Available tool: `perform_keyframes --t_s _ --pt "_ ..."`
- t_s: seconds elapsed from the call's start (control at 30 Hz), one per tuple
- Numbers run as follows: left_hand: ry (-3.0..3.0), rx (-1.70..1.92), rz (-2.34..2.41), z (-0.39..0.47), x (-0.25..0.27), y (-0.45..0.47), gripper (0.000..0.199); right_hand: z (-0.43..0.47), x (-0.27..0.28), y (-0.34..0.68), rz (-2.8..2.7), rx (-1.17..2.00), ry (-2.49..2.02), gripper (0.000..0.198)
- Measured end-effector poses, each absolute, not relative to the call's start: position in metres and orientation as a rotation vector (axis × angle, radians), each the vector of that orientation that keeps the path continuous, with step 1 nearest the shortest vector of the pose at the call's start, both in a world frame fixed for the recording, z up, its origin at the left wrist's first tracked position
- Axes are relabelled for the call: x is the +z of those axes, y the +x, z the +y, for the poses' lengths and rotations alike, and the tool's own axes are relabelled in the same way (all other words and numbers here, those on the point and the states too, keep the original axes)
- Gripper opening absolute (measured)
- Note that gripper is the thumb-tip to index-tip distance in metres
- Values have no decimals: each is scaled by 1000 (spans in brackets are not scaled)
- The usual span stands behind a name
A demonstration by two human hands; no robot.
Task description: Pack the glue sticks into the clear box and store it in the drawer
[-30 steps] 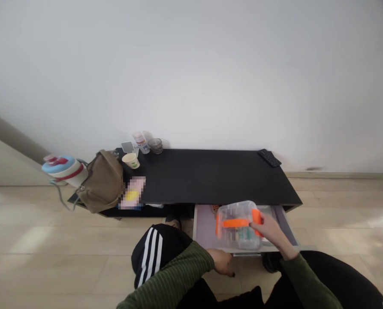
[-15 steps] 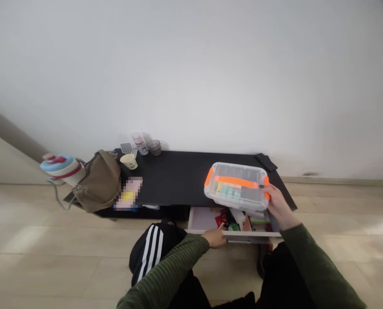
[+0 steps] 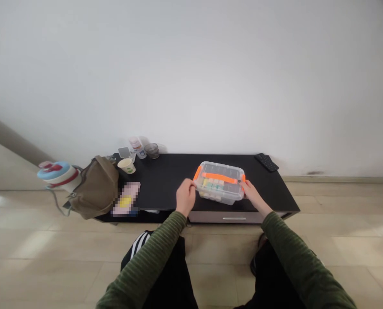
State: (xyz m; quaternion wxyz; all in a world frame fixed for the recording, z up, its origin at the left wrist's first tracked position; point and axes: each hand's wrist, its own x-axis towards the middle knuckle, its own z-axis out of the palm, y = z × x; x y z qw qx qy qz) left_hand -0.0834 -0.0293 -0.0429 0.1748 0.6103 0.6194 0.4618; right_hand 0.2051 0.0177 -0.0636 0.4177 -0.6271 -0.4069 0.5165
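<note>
A clear plastic storage box (image 3: 221, 191) with an orange handle and orange side latches is at the front of the black cabinet top (image 3: 175, 167). Small yellow, white and teal items show through its wall. My right hand (image 3: 251, 192) grips the box at its right latch. At the left end, my left hand (image 3: 185, 195) has its fingers closed on the corner by the other latch. Below the box, the cabinet's drawer (image 3: 210, 216) with a silver handle is closed. I cannot tell whether the box's base rests fully on the top.
On the left stand a brown bag (image 3: 98, 186) with a blue-lidded bottle (image 3: 61, 176), a paper cup (image 3: 126, 165), a spray can (image 3: 138, 148) and a glass bowl (image 3: 152, 150). A blurred pink packet (image 3: 127, 197) lies near them. A black remote (image 3: 266, 162) lies at the back right.
The drawer has gone from open to closed. My left hand has left the drawer front and taken the box's left end. The box has moved left, still in my right hand.
</note>
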Motion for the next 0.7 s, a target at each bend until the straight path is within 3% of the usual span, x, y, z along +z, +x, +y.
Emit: perform_keyframes --t_s 0.1,0.23,0.3,0.47,0.7 --pt "1641 1410 1829 0 -35 -93 19 17 -58 208 -1294 970 -1815 35" --pt "1379 1140 1807 29 -47 -90 34 18 -50 206 -1502 734 -1923 35" --pt "1340 960 1776 36 -51 -88 43 20 -46 205 -1583 703 -1936 35" --pt "1444 691 1863 36 -43 -89 43 23 -43 206 -1688 709 -1898 38" --pt "1506 595 1885 21 -30 -94 48 30 -60 215 -1575 778 -1888 40"
